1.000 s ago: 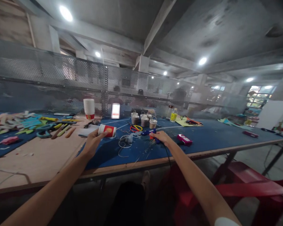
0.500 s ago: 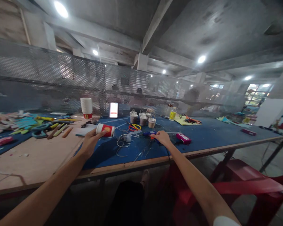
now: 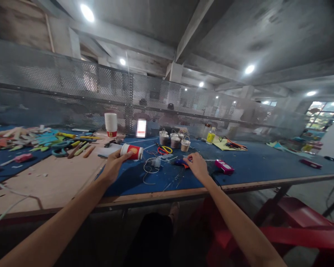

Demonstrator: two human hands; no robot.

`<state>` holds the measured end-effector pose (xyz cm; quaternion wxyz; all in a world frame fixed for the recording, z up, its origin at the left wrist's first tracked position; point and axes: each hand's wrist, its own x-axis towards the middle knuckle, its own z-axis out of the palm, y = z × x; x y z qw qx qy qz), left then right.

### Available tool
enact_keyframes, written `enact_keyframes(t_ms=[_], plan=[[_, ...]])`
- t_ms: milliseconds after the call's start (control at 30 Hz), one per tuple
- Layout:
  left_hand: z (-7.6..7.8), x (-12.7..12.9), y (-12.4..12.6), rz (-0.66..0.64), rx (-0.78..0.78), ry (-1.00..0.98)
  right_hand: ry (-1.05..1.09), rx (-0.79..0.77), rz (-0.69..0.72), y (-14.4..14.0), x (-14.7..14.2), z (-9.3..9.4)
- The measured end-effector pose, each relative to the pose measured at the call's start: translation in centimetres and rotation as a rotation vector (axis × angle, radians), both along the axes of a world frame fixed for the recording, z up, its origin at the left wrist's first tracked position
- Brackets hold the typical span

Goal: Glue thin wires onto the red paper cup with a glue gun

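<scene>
My left hand [image 3: 115,163] is closed around a red and white paper cup [image 3: 134,152], tipped on its side above the table. My right hand [image 3: 198,165] is over the rear of a blue glue gun [image 3: 179,162] with an orange trigger. Its fingers are curled together; whether they grip the gun or some small thing is hidden. Between the hands lie a loop of white cord [image 3: 144,171], a clear crumpled piece [image 3: 156,162] and scissors with red and yellow handles [image 3: 165,150]. Several small cup buckets with handles [image 3: 174,141] stand behind.
A stack of paper cups [image 3: 110,124] stands at the back left, near tools and colourful cut pieces [image 3: 25,138]. A magenta box [image 3: 224,167] lies right of my right hand. Farther back are a yellow bottle [image 3: 210,136] and yellow sheet [image 3: 225,144]. Red chairs [image 3: 292,215] stand at the near right.
The view has swung slightly left, so everything sits farther right. My right fingers have lifted a little near the orange trigger. My left hand still holds the cup.
</scene>
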<state>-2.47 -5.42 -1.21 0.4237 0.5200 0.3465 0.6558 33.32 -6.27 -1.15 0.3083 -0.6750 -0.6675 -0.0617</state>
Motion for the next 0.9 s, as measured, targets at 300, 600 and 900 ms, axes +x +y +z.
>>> enact_keyframes(t_ms=[300,600,900], plan=[[1.9,1.6,-3.7,-0.105,-0.062,-0.044,0.34,0.148,0.794,-3.6,-10.8,3.5],[2.1,1.3,-6.8,-0.136,-0.124,-0.056,0.427,0.141,0.829,-5.0,-13.3,3.6],[1.8,1.0,-6.2,-0.138,-0.127,-0.083,0.489,0.037,0.818,-4.6,-13.7,3.8]])
